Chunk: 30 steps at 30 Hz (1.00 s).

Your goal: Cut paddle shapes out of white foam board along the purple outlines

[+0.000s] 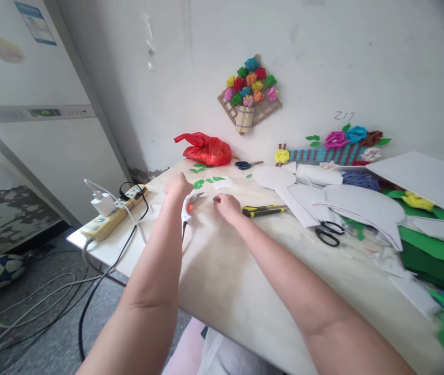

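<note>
My left hand reaches over the far left of the table, blurred, with its fingers hard to make out. Just to its right lies a white glue gun with an orange trigger. My right hand is closed, fingertips pressed together; anything in them is too small to name. Beside it on the right are yellow-and-black pliers. Green paper leaves and a small white paper piece lie beyond the hands.
A power strip with cables sits at the left edge. Behind are a red plastic bag and dark scissors. White cutouts, black scissors and green sheets cover the right side.
</note>
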{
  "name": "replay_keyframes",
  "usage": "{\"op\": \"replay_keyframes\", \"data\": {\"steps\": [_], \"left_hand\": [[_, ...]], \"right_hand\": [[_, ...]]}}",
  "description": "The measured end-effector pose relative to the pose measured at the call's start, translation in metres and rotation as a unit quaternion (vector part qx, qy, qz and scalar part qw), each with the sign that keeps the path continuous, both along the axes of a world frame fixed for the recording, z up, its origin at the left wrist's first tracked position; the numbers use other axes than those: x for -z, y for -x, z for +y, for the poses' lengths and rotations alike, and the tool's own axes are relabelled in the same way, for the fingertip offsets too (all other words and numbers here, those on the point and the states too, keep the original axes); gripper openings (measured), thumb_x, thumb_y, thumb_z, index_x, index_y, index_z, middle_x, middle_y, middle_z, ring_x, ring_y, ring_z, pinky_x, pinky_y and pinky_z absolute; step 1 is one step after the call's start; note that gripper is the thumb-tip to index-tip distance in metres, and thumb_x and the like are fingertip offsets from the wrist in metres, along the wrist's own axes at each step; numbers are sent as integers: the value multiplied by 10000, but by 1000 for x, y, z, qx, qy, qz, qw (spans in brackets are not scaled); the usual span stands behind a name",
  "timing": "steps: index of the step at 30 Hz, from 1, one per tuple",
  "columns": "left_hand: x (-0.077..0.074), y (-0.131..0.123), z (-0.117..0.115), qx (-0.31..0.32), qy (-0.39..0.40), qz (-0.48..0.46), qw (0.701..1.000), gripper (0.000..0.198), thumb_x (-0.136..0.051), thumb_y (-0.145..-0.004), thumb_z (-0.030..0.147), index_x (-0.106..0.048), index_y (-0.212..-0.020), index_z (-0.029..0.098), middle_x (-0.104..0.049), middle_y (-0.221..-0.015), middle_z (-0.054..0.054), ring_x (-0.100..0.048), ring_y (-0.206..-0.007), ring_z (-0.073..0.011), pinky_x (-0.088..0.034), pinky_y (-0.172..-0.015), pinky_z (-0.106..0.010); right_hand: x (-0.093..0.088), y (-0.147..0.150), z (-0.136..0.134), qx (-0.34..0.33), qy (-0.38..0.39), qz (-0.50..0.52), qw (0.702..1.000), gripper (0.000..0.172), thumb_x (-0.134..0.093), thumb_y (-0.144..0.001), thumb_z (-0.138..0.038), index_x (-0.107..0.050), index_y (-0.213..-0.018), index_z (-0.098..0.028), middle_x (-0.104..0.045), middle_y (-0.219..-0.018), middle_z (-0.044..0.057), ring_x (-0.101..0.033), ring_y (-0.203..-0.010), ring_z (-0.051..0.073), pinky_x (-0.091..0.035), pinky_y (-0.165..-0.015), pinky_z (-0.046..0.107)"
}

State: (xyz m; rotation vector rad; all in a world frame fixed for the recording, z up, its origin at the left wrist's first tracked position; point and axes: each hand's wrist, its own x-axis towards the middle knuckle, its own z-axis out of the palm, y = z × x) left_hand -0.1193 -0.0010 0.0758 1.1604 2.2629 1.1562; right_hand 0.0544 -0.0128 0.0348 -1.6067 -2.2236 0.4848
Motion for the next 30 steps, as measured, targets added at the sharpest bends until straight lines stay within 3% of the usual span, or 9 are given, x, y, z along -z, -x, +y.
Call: {"op": "replay_keyframes", "data": {"steps": [3, 6, 10, 14, 23, 30], "left_hand": [[-3, -2, -19, 25, 103, 195, 975, 440, -779, -577, 205, -599, -978, 181, -569, -1195, -208, -489, -1183, -413, -409, -928, -492], [-1, -9, -34, 48, 168, 258, 950, 573, -760, -606, 281, -569, -1135, 172, -505, -1281, -218, -461, -1199, -402, -421, -918, -483], [9, -19, -41, 47, 193, 267, 943, 590, -699, -668, 254, -529, -1229, 189, -451, -1332, -209, -430, -1213, -397, -434, -897, -469], [19, -23, -41, 41, 173, 271, 946, 508, -667, -704, 227, -551, -1198, 200, -442, -1330, -206, -437, -1201, -388, -444, -868, -442], [27, -20, -40, 41, 160, 217, 962, 482, -684, -674, 192, -575, -1141, 244, -450, -1312, -172, -430, -1196, -390, -447, -872, -457], [37, -12, -30, 55, 145, 203, 967, 521, -759, -557, 246, -604, -1055, 256, -469, -1275, -155, -425, -1184, -407, -474, -821, -458]], "right_hand": [[2, -5, -1, 9, -7, -3, 1000, 328, -470, -818, -238, -682, -1069, -243, -684, -1136, 42, -624, -1057, 196, -467, -873, 283], [3, -9, -3, 17, -11, -4, 1000, 326, -476, -810, -235, -687, -1059, -249, -692, -1117, 39, -631, -1039, 197, -472, -851, 281], [3, -13, -8, 18, -15, -5, 1000, 330, -472, -807, -225, -688, -1055, -239, -695, -1109, 46, -635, -1034, 202, -472, -846, 282], [4, -20, -12, 18, -21, -14, 999, 322, -470, -817, -236, -687, -1055, -232, -694, -1109, 55, -634, -1037, 208, -470, -853, 289], [8, -21, -22, 6, -34, -23, 999, 322, -459, -832, -234, -673, -1073, -233, -687, -1125, 45, -625, -1044, 192, -463, -837, 269], [10, -28, -23, -1, -94, -17, 995, 307, -461, -832, -201, -663, -1063, -211, -666, -1133, 45, -603, -1048, 182, -450, -857, 264]]}}
